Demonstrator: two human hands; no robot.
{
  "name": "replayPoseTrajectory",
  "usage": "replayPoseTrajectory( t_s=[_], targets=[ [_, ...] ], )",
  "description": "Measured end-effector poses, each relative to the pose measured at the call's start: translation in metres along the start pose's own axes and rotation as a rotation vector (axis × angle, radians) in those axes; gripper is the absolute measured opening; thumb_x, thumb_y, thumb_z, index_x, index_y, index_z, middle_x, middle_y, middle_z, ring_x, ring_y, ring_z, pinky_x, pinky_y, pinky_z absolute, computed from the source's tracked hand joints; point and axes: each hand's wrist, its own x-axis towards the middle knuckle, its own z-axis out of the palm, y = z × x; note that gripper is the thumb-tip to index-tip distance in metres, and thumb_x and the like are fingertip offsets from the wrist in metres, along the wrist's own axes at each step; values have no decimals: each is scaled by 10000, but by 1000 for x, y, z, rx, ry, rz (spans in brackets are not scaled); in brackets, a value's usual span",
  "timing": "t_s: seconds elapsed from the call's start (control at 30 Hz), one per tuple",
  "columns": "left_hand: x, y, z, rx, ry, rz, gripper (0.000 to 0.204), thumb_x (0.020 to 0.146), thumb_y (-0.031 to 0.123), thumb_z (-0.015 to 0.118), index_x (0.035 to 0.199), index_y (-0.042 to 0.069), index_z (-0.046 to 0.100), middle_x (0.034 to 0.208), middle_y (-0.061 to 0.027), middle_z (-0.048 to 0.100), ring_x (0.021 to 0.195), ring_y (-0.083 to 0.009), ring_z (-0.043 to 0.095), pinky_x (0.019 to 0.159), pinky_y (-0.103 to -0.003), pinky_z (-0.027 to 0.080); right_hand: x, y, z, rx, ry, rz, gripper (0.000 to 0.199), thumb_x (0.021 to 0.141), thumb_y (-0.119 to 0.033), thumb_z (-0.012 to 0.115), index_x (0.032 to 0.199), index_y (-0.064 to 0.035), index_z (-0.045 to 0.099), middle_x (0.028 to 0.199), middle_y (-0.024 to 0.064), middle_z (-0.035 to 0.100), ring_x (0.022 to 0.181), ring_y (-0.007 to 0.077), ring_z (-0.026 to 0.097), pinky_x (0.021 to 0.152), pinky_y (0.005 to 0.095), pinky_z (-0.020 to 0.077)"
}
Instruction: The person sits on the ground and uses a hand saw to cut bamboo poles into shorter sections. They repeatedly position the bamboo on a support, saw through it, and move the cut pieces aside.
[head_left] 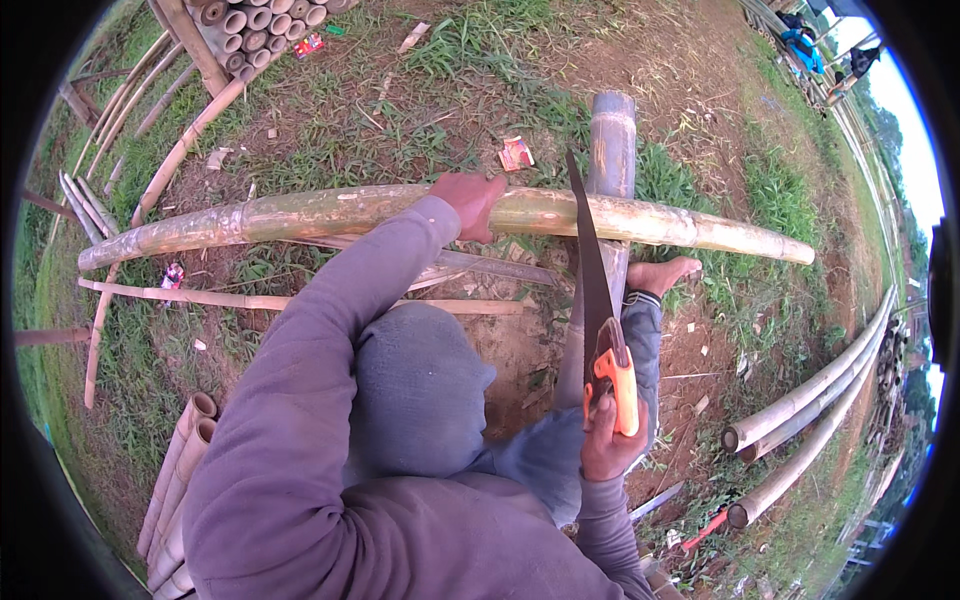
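A long bamboo pole [330,212] lies crosswise in front of me, resting over another thick bamboo post [612,150] that runs away from me. My left hand [468,203] is wrapped over the crosswise pole, left of where the two cross. In my right hand [612,440] is the orange handle of a hand saw [592,270]. Its dark blade points away from me and passes over the pole just right of my left hand. Whether the teeth touch the bamboo I cannot tell. My bare foot [662,275] is beside the post, near the crossing.
Cut bamboo pieces [255,30] are stacked at the far left. More poles lie at the right [800,400] and lower left [180,460]. Split bamboo strips [250,299] lie below the crosswise pole. A blade [657,500] and a red-handled tool [706,530] rest on the ground by my right arm.
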Motion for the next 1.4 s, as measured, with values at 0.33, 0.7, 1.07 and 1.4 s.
replayPoseTrajectory(
  t_s=[0.33, 0.7, 1.07, 1.4],
  targets=[
    [5, 4, -7, 23, 21, -10, 698, 727, 358, 903, 1290, 109, 572, 1176, -197, 709, 1094, -428, 719, 945, -541, 565, 126, -8, 72, -44, 29, -83, 222, 1034, -172, 762, 1080, 29, 679, 815, 68, 726, 715, 86, 645, 658, 281, 523],
    [5, -5, 4, 19, 70, 3, 708, 721, 342, 908, 1299, 120, 564, 1195, -180, 701, 1122, -421, 711, 937, -529, 570, 19, 21, 23, 62, 76, -50, 201, 1036, -123, 729, 1078, 47, 629, 785, 82, 703, 664, 81, 640, 646, 263, 540],
    [-6, -10, 1, -1, 54, -20, 741, 713, 338, 902, 1331, 118, 559, 1173, -176, 707, 1117, -413, 714, 942, -570, 563, 11, 23, 30, 119, 16, -57, 226, 1077, -196, 702, 1103, 2, 596, 748, 18, 631, 574, 53, 561, 514, 231, 461],
    [1, -11, 3, 43, 20, -28, 778, 687, 396, 911, 1317, 101, 562, 1189, -187, 713, 1099, -422, 717, 934, -556, 568, 111, -27, 69, -5, 8, -13, 204, 1035, -145, 760, 1083, 44, 697, 820, 32, 718, 740, 54, 646, 650, 247, 513]
  ],
)
